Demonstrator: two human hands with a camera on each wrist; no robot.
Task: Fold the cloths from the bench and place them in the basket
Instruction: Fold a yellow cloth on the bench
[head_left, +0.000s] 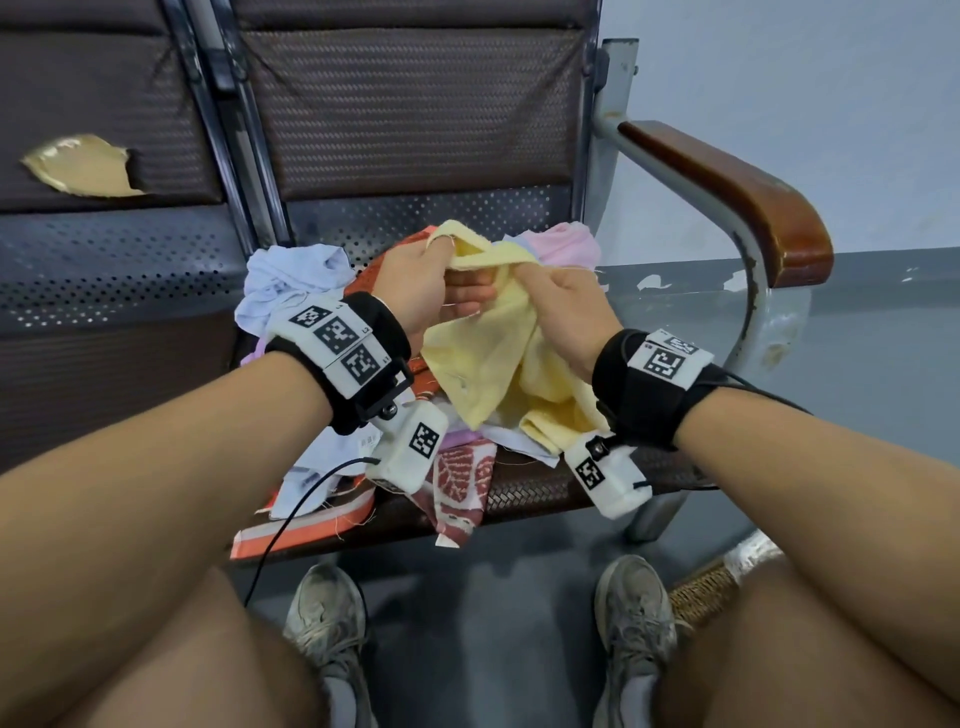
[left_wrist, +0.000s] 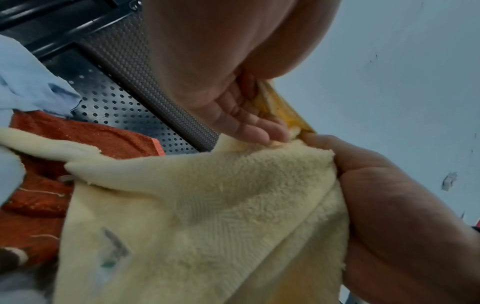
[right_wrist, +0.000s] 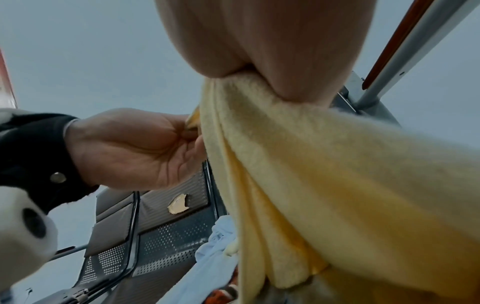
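Left hand (head_left: 415, 283) and right hand (head_left: 574, 306) raised close together — fingers (left_wrist: 249, 131) curled, pinching

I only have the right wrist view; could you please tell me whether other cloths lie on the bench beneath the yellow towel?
Observer: Yes, the head view shows a pile on the bench seat, including a pink cloth.
Operator: Does the yellow towel hang free of that pile?
Observer: No. The left hand and right hand grip the top of the yellow towel, while its lower end rests on the pile.
Operator: Is the basket visible?
Observer: Only a woven brown edge beside the right shoe, possibly the basket.
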